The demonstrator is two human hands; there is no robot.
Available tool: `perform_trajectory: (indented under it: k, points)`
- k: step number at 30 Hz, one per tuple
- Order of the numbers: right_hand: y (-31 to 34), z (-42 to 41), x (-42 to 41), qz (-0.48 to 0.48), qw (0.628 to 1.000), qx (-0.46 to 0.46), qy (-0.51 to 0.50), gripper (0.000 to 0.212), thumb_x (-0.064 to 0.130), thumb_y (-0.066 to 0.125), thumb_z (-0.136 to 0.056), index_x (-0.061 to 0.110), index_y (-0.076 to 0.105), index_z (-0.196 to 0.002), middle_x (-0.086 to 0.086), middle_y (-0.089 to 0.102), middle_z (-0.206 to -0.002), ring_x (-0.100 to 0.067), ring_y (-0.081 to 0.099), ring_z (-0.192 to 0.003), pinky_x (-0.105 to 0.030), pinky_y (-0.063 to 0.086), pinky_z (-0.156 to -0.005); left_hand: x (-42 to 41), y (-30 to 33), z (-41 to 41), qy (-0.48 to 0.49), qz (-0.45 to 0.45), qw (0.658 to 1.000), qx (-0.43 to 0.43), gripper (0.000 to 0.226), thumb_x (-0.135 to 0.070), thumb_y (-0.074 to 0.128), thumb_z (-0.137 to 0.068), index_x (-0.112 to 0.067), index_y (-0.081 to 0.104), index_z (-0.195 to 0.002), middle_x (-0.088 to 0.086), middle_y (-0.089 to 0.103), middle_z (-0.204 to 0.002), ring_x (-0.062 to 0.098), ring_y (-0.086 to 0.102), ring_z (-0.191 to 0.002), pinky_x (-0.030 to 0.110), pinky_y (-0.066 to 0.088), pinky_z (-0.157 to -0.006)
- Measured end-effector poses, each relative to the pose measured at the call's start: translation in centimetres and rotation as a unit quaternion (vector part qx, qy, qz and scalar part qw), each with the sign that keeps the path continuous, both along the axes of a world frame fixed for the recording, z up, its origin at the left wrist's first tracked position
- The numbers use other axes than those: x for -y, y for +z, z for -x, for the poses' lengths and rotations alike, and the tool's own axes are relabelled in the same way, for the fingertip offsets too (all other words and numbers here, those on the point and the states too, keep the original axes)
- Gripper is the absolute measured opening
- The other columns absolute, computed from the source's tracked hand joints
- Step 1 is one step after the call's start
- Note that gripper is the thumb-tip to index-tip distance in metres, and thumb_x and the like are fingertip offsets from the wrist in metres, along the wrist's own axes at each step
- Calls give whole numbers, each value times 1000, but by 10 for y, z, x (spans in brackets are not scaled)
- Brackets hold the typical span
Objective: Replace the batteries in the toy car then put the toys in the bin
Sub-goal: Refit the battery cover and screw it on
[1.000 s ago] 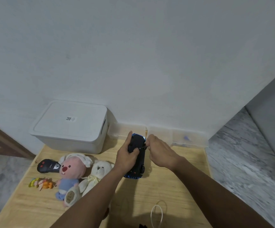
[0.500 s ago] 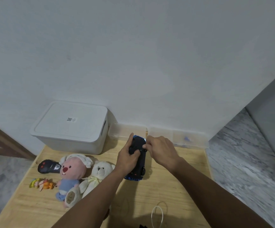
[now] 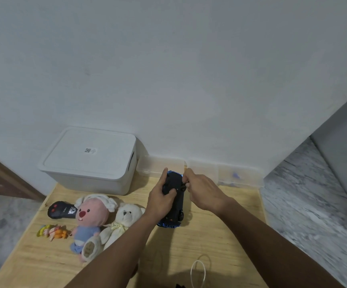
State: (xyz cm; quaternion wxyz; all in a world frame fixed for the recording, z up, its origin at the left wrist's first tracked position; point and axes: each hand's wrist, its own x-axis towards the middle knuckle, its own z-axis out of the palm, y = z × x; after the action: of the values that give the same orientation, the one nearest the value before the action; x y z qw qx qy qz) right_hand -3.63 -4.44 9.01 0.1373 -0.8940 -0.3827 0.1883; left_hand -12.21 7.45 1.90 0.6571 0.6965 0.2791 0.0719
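In the head view, both forearms are stretched from the bottom of the frame toward the centre. The toy car [image 3: 173, 199], glossy blue with its black underside turned up, is lying on the pale wooden tabletop [image 3: 220, 235] just below centre. It is grasped along its left flank by the left hand [image 3: 160, 201], thumb curled over the underside. The right hand [image 3: 201, 191] is held at the car's upper right edge, its fingertips pinched on a small dark part there; what that part is cannot be told. At left centre a white lidded plastic bin [image 3: 89, 161], boxy with rounded corners, is set against the wall. Below it lie a pink plush [image 3: 90, 221], a cream teddy bear [image 3: 121, 223], a black remote [image 3: 61, 209] and a small colourful figure [image 3: 51, 232].
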Motion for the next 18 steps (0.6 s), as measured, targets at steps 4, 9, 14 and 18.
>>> perform_trajectory:
  k: [4,9,14,18]
  points:
    - [-4,0,-1,-9,999,26,-18,7,23,41,-102,17,45,-102,-9,65,-90,-28,59,-81,-38,45,-68,-2,0,1,2,1,1000,-1,72,-8,54,-92,-43,26,-148,-20,62,-107,9,65,-95,29,56,-84]
    - [-3,0,-4,-1,991,130,-19,30,41,43,-100,14,57,-105,-7,68,-87,-26,62,-80,-33,39,-63,0,-2,1,4,20,1000,0,72,-8,54,-92,-41,26,-149,-10,65,-111,14,67,-94,29,58,-80]
    - [-5,0,-5,-13,991,130,-2,30,34,41,-102,13,62,-104,-8,68,-89,-27,60,-86,-34,39,-66,-1,1,0,9,18,1000,0,72,-7,53,-92,-42,26,-148,-10,66,-110,13,67,-93,24,56,-76]
    - [0,1,-3,-39,997,73,-11,27,9,39,-99,13,48,-125,-13,64,-101,-31,57,-94,-40,46,-75,-3,1,-3,11,10,1000,-2,72,-8,53,-92,-41,26,-150,-8,65,-112,17,66,-96,35,57,-85]
